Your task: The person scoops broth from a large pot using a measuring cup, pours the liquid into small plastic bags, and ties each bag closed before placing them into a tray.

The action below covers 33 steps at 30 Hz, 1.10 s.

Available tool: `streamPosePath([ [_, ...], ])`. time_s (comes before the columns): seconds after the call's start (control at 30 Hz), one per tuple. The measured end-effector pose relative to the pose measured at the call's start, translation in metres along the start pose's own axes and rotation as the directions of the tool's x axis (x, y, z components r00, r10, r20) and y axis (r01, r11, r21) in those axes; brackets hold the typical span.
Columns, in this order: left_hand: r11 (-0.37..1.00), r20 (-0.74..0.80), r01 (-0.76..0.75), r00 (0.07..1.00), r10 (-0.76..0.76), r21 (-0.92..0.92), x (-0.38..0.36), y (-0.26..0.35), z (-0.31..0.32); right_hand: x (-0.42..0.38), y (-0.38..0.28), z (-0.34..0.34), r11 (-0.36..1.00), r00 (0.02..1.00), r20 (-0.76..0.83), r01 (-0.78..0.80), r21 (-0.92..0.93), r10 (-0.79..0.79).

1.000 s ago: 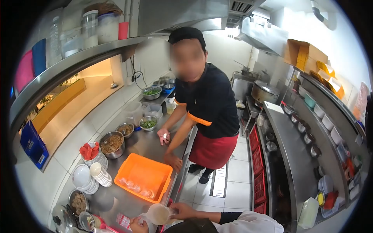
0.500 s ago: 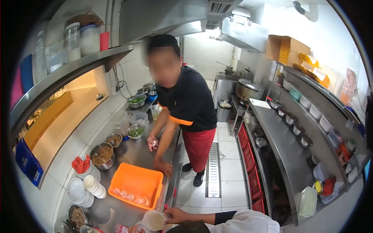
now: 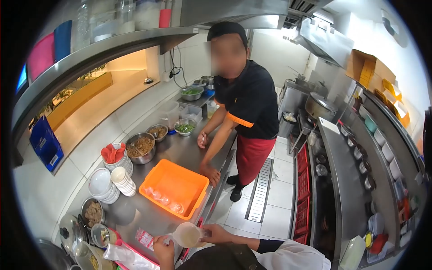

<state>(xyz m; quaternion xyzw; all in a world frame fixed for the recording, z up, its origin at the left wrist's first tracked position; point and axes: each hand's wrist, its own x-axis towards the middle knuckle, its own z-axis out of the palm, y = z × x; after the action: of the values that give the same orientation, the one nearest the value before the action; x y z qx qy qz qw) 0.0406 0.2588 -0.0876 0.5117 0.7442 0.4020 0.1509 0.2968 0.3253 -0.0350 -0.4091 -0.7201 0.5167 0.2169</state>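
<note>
My right hand (image 3: 216, 234) is closed round the handle of a translucent plastic jug (image 3: 187, 234) with pale contents. Left of the jug, my left hand (image 3: 163, 249) has its fingers curled together on a small piece of clear film, which looks like a plastic bag (image 3: 167, 237). Just beyond both hands is an orange tray (image 3: 182, 177), with several clear, rounded plastic bags (image 3: 164, 199) along its near side. A red-and-white printed packet (image 3: 144, 238) lies on the steel counter beside my left hand.
A co-worker (image 3: 245, 96) stands past the tray, one hand on the counter edge. Stacked bowls (image 3: 102, 185), paper cups (image 3: 122, 181) and a bowl of minced food (image 3: 141, 148) line the left side. Steel shelves (image 3: 348, 180) run along the right.
The view has swung left and down, bringing my left hand and more of the near counter into sight. The jug stays in my right hand. The co-worker keeps much the same pose.
</note>
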Motion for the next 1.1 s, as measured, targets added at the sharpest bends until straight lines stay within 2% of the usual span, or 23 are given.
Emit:
streamPosePath([
  [0.1, 0.997, 0.045, 0.080, 0.996, -0.080, 0.017, -0.001, 0.005, -0.003, 0.003, 0.001, 0.002, 0.996, 0.999, -0.003, 0.045, -0.080, -0.045],
  [0.2, 0.997, -0.003, 0.007, 1.000, -0.006, 0.075, -0.004, -0.001, -0.001, 0.002, -0.008, 0.001, 0.999, 0.999, 0.000, 0.040, -0.023, -0.040],
  [0.4, 0.989, 0.045, 0.136, 0.989, -0.139, 0.066, -0.005, 0.019, -0.012, 0.009, 0.008, 0.007, 0.999, 0.999, 0.017, 0.038, -0.004, -0.038],
  [0.5, 0.995, -0.048, 0.054, 0.998, -0.050, 0.087, -0.004, 0.029, -0.017, 0.010, 0.003, 0.008, 0.998, 0.999, -0.001, 0.034, -0.060, -0.034],
  [0.6, 0.998, -0.065, -0.014, 0.998, 0.018, 0.064, -0.002, 0.000, -0.006, 0.012, -0.001, 0.007, 0.994, 1.000, 0.012, 0.023, -0.107, -0.022],
  [0.7, 0.995, -0.067, -0.073, 0.995, 0.077, 0.062, -0.002, -0.002, -0.007, 0.014, -0.001, 0.008, 0.999, 0.999, 0.024, 0.029, -0.026, -0.028],
  [0.8, 0.999, -0.003, 0.031, 1.000, -0.031, 0.030, -0.001, 0.012, -0.015, 0.017, 0.000, 0.007, 0.999, 0.999, 0.040, 0.013, -0.049, -0.011],
  [0.9, 1.000, -0.028, -0.017, 0.999, 0.017, -0.001, 0.000, 0.008, -0.013, 0.017, -0.001, 0.008, 0.996, 0.997, 0.009, 0.071, -0.055, -0.071],
  [1.1, 0.995, -0.060, -0.092, 0.994, 0.090, -0.024, 0.006, 0.000, -0.009, 0.024, 0.005, 0.006, 0.993, 0.998, 0.062, 0.032, -0.117, -0.025],
])
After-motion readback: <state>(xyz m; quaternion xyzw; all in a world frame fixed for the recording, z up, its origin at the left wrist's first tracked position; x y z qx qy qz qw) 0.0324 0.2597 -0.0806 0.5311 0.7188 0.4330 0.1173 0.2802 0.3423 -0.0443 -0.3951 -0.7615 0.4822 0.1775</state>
